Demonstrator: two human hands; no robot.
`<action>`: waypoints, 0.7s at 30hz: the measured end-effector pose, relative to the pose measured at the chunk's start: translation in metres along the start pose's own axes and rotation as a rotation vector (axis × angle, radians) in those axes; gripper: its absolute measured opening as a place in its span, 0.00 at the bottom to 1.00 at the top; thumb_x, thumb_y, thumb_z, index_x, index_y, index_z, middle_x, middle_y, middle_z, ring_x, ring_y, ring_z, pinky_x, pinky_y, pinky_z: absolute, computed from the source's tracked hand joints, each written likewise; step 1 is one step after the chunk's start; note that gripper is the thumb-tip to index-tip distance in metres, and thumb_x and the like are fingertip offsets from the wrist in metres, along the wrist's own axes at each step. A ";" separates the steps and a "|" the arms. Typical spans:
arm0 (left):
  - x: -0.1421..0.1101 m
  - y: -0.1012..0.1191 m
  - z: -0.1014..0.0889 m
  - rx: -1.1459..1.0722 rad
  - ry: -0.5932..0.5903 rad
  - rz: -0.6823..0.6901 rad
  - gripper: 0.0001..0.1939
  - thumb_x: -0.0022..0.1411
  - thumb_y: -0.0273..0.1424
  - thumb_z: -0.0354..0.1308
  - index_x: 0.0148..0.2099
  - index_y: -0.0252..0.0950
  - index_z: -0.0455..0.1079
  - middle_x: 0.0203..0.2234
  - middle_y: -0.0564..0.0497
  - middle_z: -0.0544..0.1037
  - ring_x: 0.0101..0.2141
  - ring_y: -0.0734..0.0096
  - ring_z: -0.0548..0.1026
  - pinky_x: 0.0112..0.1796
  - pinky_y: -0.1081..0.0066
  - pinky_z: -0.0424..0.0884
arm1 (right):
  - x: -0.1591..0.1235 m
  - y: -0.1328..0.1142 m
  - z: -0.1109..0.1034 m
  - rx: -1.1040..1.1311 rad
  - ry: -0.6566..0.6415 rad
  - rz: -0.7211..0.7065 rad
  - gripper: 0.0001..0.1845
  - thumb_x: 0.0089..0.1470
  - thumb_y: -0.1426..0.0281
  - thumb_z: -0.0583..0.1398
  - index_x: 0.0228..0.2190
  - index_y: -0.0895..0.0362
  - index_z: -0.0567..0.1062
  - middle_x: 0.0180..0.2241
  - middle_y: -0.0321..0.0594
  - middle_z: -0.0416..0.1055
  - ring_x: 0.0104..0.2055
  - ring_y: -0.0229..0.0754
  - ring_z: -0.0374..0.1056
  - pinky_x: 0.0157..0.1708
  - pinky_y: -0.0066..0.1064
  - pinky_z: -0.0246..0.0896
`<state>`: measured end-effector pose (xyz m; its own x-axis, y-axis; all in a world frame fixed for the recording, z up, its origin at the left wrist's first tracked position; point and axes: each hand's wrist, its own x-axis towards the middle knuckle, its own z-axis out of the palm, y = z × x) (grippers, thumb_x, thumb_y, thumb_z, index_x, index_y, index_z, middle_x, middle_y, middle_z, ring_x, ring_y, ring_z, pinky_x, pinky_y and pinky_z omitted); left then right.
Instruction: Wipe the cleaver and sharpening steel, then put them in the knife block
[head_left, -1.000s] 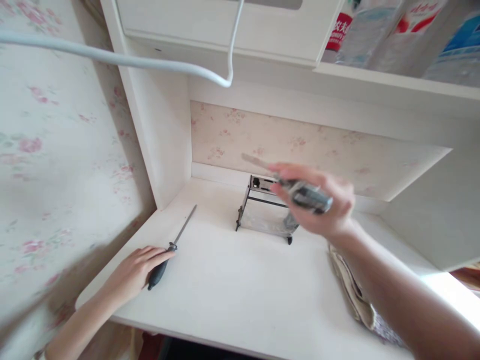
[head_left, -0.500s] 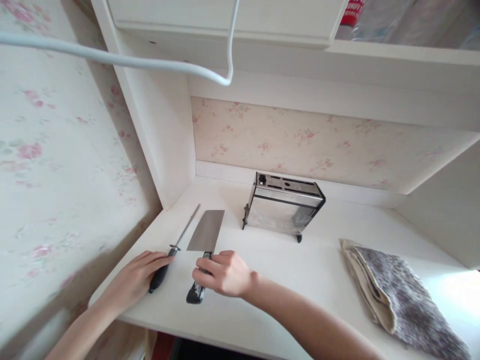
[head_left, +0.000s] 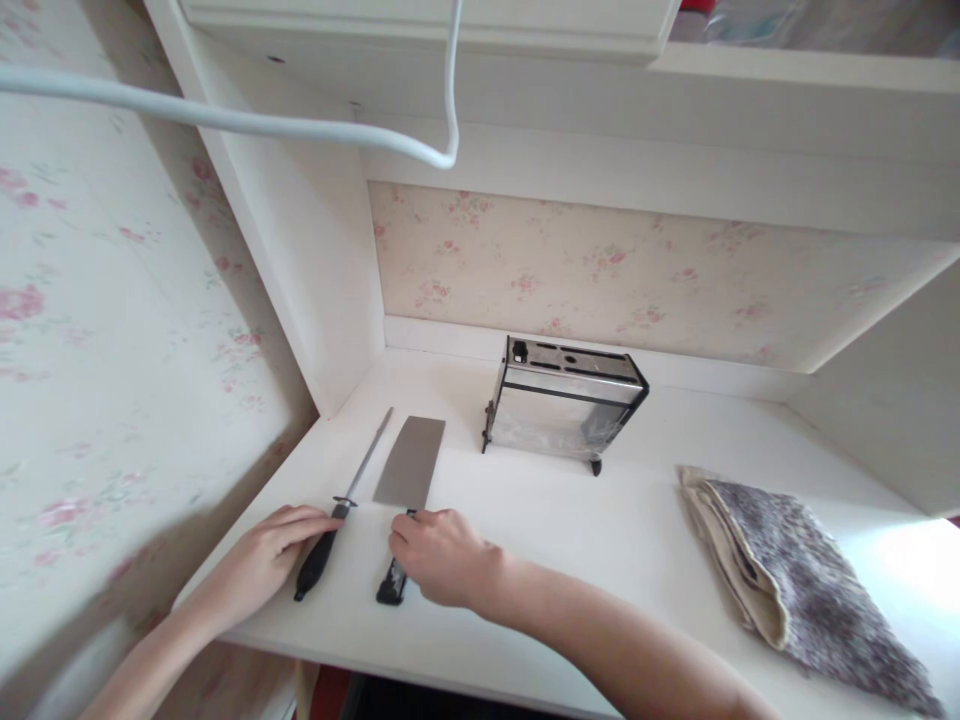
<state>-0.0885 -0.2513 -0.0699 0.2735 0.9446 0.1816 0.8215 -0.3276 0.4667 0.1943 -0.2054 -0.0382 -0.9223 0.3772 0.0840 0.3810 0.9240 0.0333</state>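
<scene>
A cleaver with a broad grey blade and a black handle lies on the white counter, blade pointing away from me. My right hand is closed over the upper part of that handle, whose patterned butt end shows below the fingers. Left of the cleaver lies a sharpening steel with a thin metal rod, a small guard and a black grip. My left hand rests beside the grip with fingers stretched out, a fingertip touching it just below the guard. Its grip is mostly uncovered.
A knife block with a slotted metal top and clear sides stands toward the back. On the right lies a folded grey-brown fluffy cloth. A white cable hangs across the upper left, under the cabinet. Flowered wallpaper covers the left wall.
My right hand's fingers have shifted up and closed further around the cleaver handle. My left hand stays by the steel's grip. The whole view has shifted slightly.
</scene>
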 end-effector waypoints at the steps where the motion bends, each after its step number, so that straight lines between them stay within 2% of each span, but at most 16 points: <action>1: 0.001 0.000 -0.002 -0.012 -0.008 -0.010 0.16 0.63 0.31 0.48 0.46 0.48 0.76 0.43 0.53 0.78 0.44 0.67 0.75 0.47 0.74 0.70 | 0.000 0.000 -0.002 0.011 -0.008 0.005 0.06 0.53 0.76 0.54 0.35 0.59 0.69 0.37 0.43 0.70 0.33 0.42 0.68 0.22 0.30 0.62; 3: 0.003 0.003 -0.006 -0.021 0.008 -0.026 0.16 0.63 0.30 0.48 0.44 0.48 0.76 0.42 0.53 0.78 0.43 0.68 0.75 0.46 0.74 0.70 | -0.004 0.000 -0.007 0.038 -0.011 0.012 0.12 0.52 0.76 0.54 0.41 0.58 0.68 0.41 0.43 0.70 0.34 0.42 0.69 0.23 0.31 0.64; 6: 0.011 0.015 -0.013 -0.047 0.124 -0.060 0.15 0.63 0.32 0.48 0.40 0.46 0.76 0.39 0.52 0.77 0.41 0.68 0.75 0.44 0.74 0.69 | -0.019 0.005 -0.017 0.129 0.046 0.038 0.26 0.52 0.73 0.55 0.54 0.51 0.61 0.51 0.41 0.67 0.35 0.41 0.70 0.26 0.31 0.66; 7: 0.015 0.023 -0.015 -0.071 0.172 -0.081 0.13 0.63 0.34 0.49 0.39 0.45 0.76 0.38 0.51 0.76 0.41 0.67 0.75 0.44 0.73 0.69 | -0.027 0.009 -0.020 0.181 0.078 0.060 0.27 0.53 0.72 0.55 0.55 0.49 0.60 0.52 0.39 0.67 0.36 0.41 0.71 0.28 0.31 0.66; 9: 0.026 0.045 -0.018 -0.160 0.236 -0.138 0.11 0.62 0.38 0.52 0.38 0.44 0.76 0.39 0.51 0.76 0.42 0.65 0.74 0.45 0.73 0.69 | -0.049 0.021 -0.028 0.305 0.156 0.147 0.20 0.58 0.69 0.52 0.52 0.48 0.64 0.46 0.36 0.72 0.37 0.40 0.72 0.32 0.30 0.67; 11: 0.042 0.072 -0.018 -0.319 0.210 -0.190 0.12 0.62 0.41 0.53 0.40 0.44 0.75 0.43 0.51 0.75 0.45 0.64 0.73 0.46 0.72 0.68 | -0.077 0.039 -0.037 0.408 0.276 0.308 0.15 0.61 0.67 0.50 0.46 0.50 0.71 0.38 0.35 0.76 0.36 0.38 0.72 0.36 0.28 0.67; 12: 0.052 0.087 -0.018 -0.424 0.146 -0.213 0.13 0.62 0.42 0.52 0.44 0.45 0.73 0.47 0.52 0.74 0.46 0.64 0.73 0.46 0.72 0.69 | -0.093 0.050 -0.043 0.437 0.374 0.423 0.14 0.62 0.67 0.49 0.43 0.50 0.73 0.36 0.36 0.76 0.35 0.38 0.72 0.36 0.27 0.67; 15: 0.090 0.127 -0.014 -0.689 0.006 -0.244 0.19 0.63 0.44 0.51 0.54 0.48 0.67 0.54 0.52 0.69 0.51 0.63 0.70 0.51 0.68 0.67 | -0.140 0.088 -0.065 0.427 0.783 0.812 0.14 0.60 0.63 0.53 0.41 0.53 0.74 0.36 0.40 0.76 0.31 0.38 0.72 0.31 0.27 0.67; 17: 0.120 0.147 -0.010 -0.778 -0.041 -0.269 0.24 0.62 0.46 0.52 0.58 0.47 0.64 0.56 0.50 0.69 0.53 0.60 0.68 0.55 0.63 0.62 | -0.167 0.113 -0.079 0.361 1.031 1.005 0.16 0.58 0.60 0.54 0.44 0.53 0.73 0.36 0.41 0.75 0.33 0.40 0.73 0.36 0.32 0.68; 19: 0.151 0.163 -0.004 -0.864 -0.072 -0.273 0.28 0.61 0.48 0.52 0.61 0.45 0.61 0.58 0.48 0.66 0.55 0.58 0.66 0.58 0.60 0.57 | -0.186 0.136 -0.088 0.412 1.152 1.130 0.20 0.56 0.57 0.56 0.47 0.53 0.72 0.38 0.42 0.74 0.37 0.44 0.73 0.41 0.37 0.68; 21: 0.179 0.175 0.003 -0.947 -0.065 -0.221 0.30 0.61 0.47 0.52 0.63 0.44 0.58 0.62 0.49 0.60 0.59 0.58 0.61 0.59 0.60 0.55 | -0.194 0.155 -0.090 0.625 1.144 1.192 0.24 0.54 0.54 0.57 0.49 0.52 0.71 0.45 0.44 0.73 0.43 0.46 0.72 0.43 0.38 0.68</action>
<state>0.1057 -0.1395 0.0418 0.2118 0.9769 -0.0287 0.1229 0.0025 0.9924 0.4377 -0.1411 0.0403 0.4206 0.8256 0.3761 0.4188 0.1910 -0.8877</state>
